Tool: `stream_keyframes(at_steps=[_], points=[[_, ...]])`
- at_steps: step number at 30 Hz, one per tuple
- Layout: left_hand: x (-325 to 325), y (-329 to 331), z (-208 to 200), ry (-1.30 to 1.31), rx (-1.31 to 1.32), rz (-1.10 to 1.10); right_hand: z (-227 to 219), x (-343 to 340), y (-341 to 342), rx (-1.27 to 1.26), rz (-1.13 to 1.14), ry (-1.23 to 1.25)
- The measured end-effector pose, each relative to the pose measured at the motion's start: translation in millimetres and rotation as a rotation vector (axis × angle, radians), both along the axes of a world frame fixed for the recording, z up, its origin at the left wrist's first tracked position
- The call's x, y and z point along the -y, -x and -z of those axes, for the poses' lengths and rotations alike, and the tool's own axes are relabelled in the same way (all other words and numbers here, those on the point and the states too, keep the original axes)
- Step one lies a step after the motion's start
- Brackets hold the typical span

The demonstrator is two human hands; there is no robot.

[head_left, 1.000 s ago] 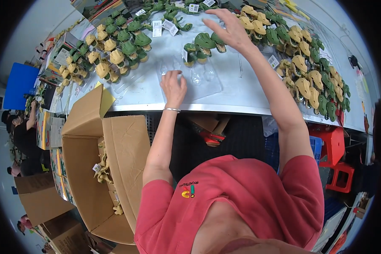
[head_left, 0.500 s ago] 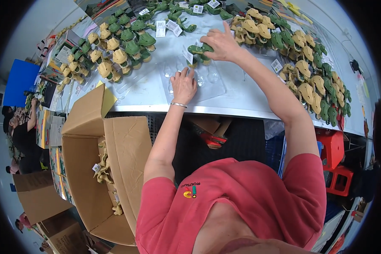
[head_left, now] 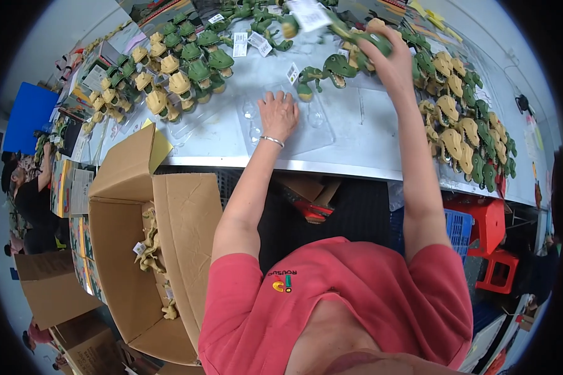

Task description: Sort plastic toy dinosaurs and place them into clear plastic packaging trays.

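My left hand (head_left: 279,116) rests, fingers stretched out, on a clear plastic blister tray (head_left: 311,139) near the table's front edge. Just beyond the tray lies a green toy dinosaur (head_left: 339,67) with a white tag, its jaws gaping. Farther right, my right hand (head_left: 394,65) is closed round another green toy dinosaur (head_left: 374,42), held above the table. Part of that toy and its large tag (head_left: 309,14) are smeared by motion.
Rows of green and tan toy dinosaurs (head_left: 169,64) stand on the left; more tan ones (head_left: 449,107) crowd the right. An open cardboard box (head_left: 122,262) with tan dinosaurs sits at lower left. Red stools (head_left: 498,270) stand at right, and a person (head_left: 34,200) works far left.
My right hand has moved right and lifted a green toy dinosaur. Another green dinosaur now lies beyond the tray. My left hand has shifted slightly right on the tray.
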State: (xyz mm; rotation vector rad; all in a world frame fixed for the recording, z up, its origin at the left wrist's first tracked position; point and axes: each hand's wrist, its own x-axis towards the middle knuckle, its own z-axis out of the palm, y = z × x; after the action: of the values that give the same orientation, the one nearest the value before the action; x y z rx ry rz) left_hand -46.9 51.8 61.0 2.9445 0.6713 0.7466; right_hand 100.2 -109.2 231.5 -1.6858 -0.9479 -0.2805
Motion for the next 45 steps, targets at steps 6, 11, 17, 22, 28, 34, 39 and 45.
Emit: stream_keyframes(at_steps=[6,11,17,22,28,34,39,45], points=[[-12,-8,24,0.021,0.018,0.037,85,87,22,-0.695,-0.139,-0.309],[-16,-20,21,0.196,-0.069,-0.08,91,108,36,-1.015,-0.254,-0.46],[-15,-23,30,0.173,0.026,-0.124,85,109,41,-1.031,-0.458,-0.463],[-10,-22,28,0.119,-0.011,-0.165,95,104,48,-1.056,-0.503,-0.434],[-7,-18,13,0.049,-0.121,-0.105,106,102,43,-1.029,-0.573,-0.366],[-8,-16,27,-0.017,-0.039,-0.191,111,100,39,-1.067,-0.518,-0.372],[-17,-11,25,0.03,-0.159,-0.131,120,100,40,-1.088,-0.556,-0.367],[-17,-12,11,0.102,-0.247,-0.117,102,99,51,-1.032,-0.556,-0.343]])
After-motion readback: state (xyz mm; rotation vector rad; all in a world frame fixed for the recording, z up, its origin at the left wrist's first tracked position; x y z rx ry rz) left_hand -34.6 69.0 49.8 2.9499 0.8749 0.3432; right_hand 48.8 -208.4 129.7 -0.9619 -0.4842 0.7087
